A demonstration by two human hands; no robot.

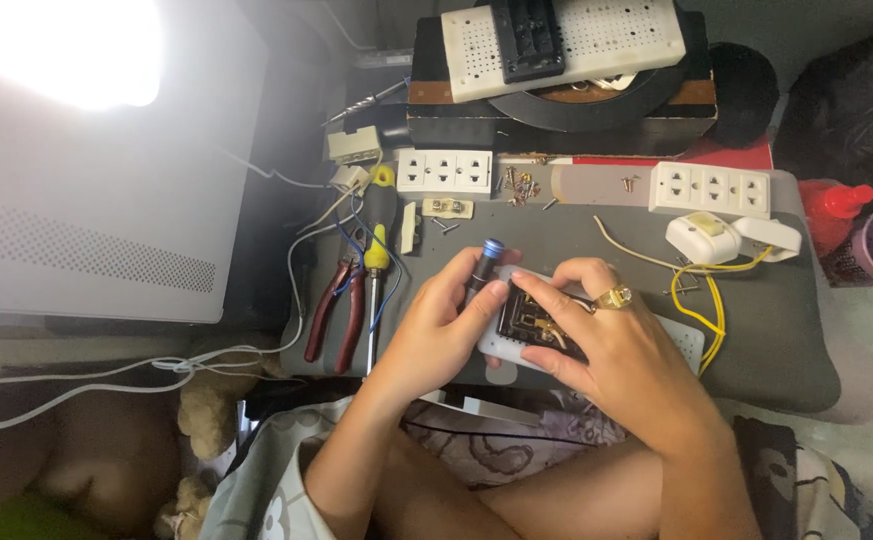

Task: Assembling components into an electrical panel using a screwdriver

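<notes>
From the head view, I judge the main risk to be a slip. My left hand (pixel 437 325) is wrapped around a screwdriver (pixel 482 268) with a black grip and a blue cap, and its tip is hidden behind my fingers, so I cannot tell whether it is seated in a screw. If it rides off, it could gouge the brass contacts inside the open socket (pixel 547 325) or jab my right hand (pixel 607 345), whose fingers lie just beside the working spot.

A second risk, as I read it, is the socket shifting. It rests on a soft grey pad (pixel 777 340) rather than a hard bench, held only by my right hand curled over its top edge, and a hard push could tip it. Loose screws (pixel 523 186) scattered at the far edge of the pad could roll off and be lost. The yellow wire (pixel 707 300) trails close to my right hand and could snag.

The socket sits under both hands, near the pad's front edge. My right hand covers its right half, fingers bent down onto it. My left hand touches its left end, closed around the screwdriver, which stands upright above it. The pliers (pixel 337 310) lie well to the left, untouched.
</notes>
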